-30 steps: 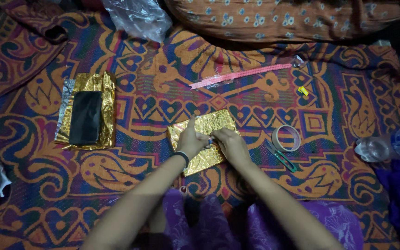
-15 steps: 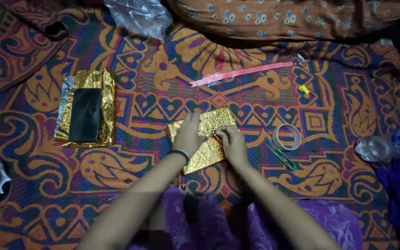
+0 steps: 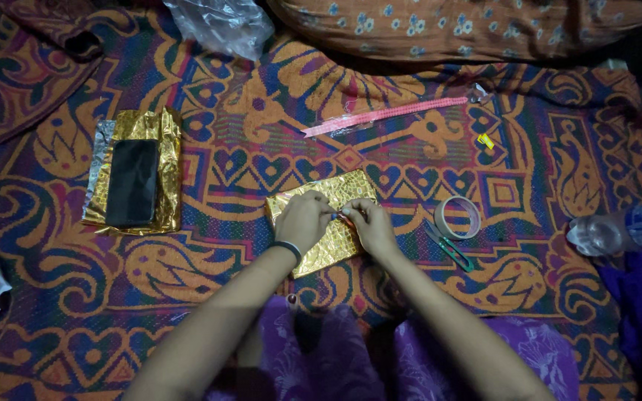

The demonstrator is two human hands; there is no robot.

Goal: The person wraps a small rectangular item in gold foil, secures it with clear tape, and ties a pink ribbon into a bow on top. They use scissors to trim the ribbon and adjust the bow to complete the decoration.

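Gold foil-wrapped flat parcel (image 3: pixel 328 223), rectangular, lying slightly askew at the middle of the patterned bedcover (image 3: pixel 276 156). Wrapping crinkled and shiny; likely light, slippery to bare fingers, easily dented or torn; body beneath probably stiff. Best held flat by the long edges or pressed from above, not pinched at the foil.

Left hand (image 3: pixel 302 219) resting on the parcel's upper left part, dark band at the wrist, fingers curled together toward the middle. Right hand (image 3: pixel 369 223) on the parcel's upper right part, fingertips pinched together on something small and pale; too small to identify. Both sets of fingertips nearly meeting above the parcel's centre.

Roll of clear tape (image 3: pixel 457 217) just right of the right hand, flat on the cover. Green-handled scissors (image 3: pixel 451 249) touching or just below the roll. Long pink strip (image 3: pixel 384 116) in clear sleeve, well above the parcel, lying diagonally. Small yellow piece (image 3: pixel 486 140) right of the strip's end.

Second gold foil sheet (image 3: pixel 154 167), well left of the parcel, with a black phone (image 3: pixel 131 182) lying on it. Clear plastic bag (image 3: pixel 221 26) at the top edge. Plastic bottle (image 3: pixel 626 226) on its side at far right. Purple cloth (image 3: pixel 351 356) over the lap at the bottom.
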